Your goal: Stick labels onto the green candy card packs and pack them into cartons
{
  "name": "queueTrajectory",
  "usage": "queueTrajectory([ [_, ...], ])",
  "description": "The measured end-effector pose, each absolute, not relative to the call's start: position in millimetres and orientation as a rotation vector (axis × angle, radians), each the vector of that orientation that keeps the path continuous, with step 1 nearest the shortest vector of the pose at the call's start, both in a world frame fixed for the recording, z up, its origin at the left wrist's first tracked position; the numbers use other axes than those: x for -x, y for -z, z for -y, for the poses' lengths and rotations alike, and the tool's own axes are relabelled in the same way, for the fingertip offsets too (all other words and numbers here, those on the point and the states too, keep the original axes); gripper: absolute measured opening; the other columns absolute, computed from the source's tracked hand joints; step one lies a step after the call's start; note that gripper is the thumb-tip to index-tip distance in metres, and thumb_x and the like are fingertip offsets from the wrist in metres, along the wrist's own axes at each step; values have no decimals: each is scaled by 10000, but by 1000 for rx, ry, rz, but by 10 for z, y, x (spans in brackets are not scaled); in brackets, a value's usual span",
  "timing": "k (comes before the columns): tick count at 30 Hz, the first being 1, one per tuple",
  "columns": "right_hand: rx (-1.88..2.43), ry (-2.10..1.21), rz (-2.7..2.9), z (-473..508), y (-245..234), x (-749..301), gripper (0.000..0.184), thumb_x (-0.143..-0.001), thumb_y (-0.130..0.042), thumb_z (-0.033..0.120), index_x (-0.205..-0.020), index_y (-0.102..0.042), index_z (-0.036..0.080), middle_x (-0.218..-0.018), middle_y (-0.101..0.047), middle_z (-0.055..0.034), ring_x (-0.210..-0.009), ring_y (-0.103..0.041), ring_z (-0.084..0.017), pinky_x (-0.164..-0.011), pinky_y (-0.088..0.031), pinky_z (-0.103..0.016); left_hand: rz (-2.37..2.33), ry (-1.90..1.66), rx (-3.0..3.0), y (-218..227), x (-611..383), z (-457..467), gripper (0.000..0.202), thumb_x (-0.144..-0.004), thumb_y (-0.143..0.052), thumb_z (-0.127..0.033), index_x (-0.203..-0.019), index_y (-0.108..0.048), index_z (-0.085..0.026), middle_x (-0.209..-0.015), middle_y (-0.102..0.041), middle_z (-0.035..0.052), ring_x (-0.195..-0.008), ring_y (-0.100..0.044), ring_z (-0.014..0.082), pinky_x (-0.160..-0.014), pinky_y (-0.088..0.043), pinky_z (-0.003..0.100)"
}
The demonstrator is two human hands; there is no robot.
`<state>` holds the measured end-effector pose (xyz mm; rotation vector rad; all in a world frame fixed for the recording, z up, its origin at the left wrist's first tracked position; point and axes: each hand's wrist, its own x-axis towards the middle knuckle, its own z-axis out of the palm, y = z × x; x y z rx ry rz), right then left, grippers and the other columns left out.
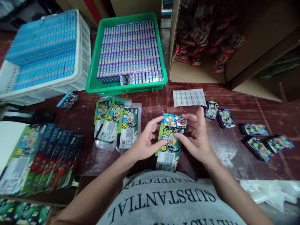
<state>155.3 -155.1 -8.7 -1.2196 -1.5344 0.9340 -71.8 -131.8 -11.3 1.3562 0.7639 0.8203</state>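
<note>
Between my two hands, close to my body, is a green and black printed packet (167, 157) with a white label at its near end. A small blue printed box (174, 120) lies at the packet's far end. My left hand (148, 140) grips the left side, thumb on the front, other fingers partly hidden behind. My right hand (195, 137) grips the right side with its thumb on the front and its index finger raised. To the left lie several similar green and black packets (127, 128), some in clear sleeves.
Beyond are a white crate (82, 59) of blue boxes, a green tray (126, 90) of purple boxes and a cardboard carton (197, 73) with red packs. A sticker sheet (189, 97) and several small dark boxes (226, 118) lie right. More packets (25, 153) stand left.
</note>
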Motion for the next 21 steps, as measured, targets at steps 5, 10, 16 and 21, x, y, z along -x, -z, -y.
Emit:
queueTrajectory([
  [5,1130,-1013,1648,1496,-8,-1587,957,-951,-644,247,-1620,12,442,-1216,-597,-57,-1037,-647,-228,-891,-614,-443,-757,-831,-1305,91,731,1338,791,-902,-714,-190,-1540,-290,-387,-1281,-592,74,-1105,-656,231,-888,-613,380],
  [10,1117,-1070,1657,1513,-7,-1578,902,-952,-642,226,-1623,-75,433,-1142,-629,-33,-1015,-655,-207,-889,-607,-406,-809,-776,-1306,30,770,1353,513,-901,-714,-182,-1348,-501,-314,-1207,-623,41,-952,-685,151,-823,-594,282],
  [16,1265,-964,1460,1695,160,-1403,844,-954,-644,256,-1617,-145,412,-1194,-672,-43,-1074,-677,-231,-959,-594,-466,-929,-802,-1411,-5,763,1250,208,-971,-629,-274,-1174,-624,-231,-1145,-672,61,-1053,-667,191,-919,-564,351],
  [21,1323,-990,1409,1726,189,-1318,839,-997,-558,269,-1624,-22,428,-1498,-552,-62,-1229,-644,-244,-1058,-544,-510,-1033,-985,-1397,56,667,1207,150,-982,-615,-239,-1120,-669,-219,-1157,-705,61,-1107,-658,178,-993,-517,364],
])
